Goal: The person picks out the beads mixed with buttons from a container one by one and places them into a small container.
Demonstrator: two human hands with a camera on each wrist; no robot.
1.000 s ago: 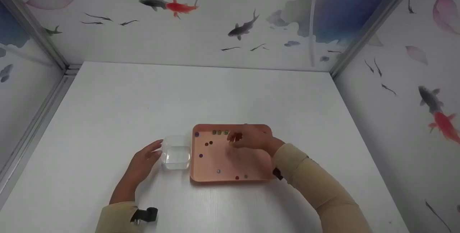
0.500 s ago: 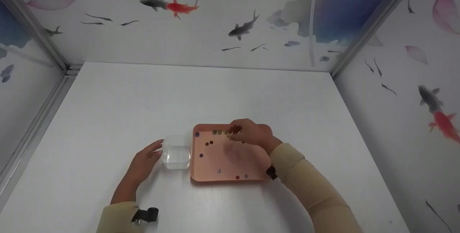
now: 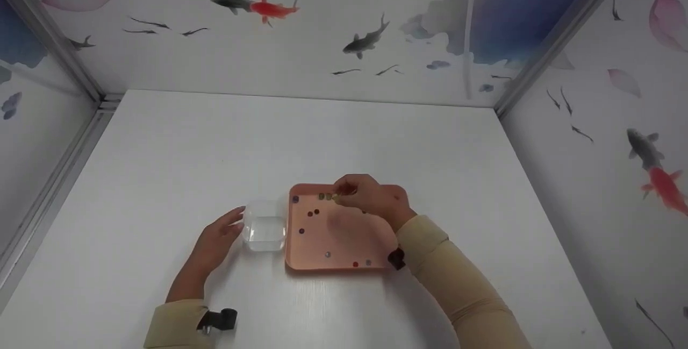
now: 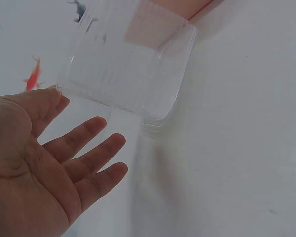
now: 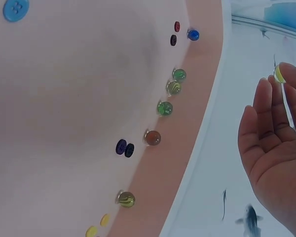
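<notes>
Right now your right hand [image 3: 371,198] hangs over the far edge of the pink tray [image 3: 344,249], its fingertips [image 5: 281,74] pinching a small yellow marble [image 5: 278,75], lifted clear of the tray floor. From the right wrist view, the other fingers stand fairly straight beside the pinch, palm turned toward the camera.

Below that hand, along the tray's far wall, lies a row of three green marbles [image 5: 170,90], with a brown marble [image 5: 152,138] and an olive marble [image 5: 126,199] further down the same wall. A blue marble [image 5: 193,34] sits in the tray's corner, next to two small dark red buttons [image 5: 174,33]. A pair of dark blue buttons [image 5: 125,148] lies just inside the brown marble, two yellow buttons [image 5: 97,226] lie near the olive one, and a light blue button [image 5: 15,9] rests out on the tray floor, well apart from the wall.

Your left hand [image 3: 215,244] is spread and relaxed on the white table [image 3: 161,155], fingers straight, on the side of the clear plastic box [image 3: 263,226] away from the tray. Its fingertips [image 4: 106,143] are just beside the box; whether they touch it I cannot tell. The box stands upright just beside the tray's left wall.
</notes>
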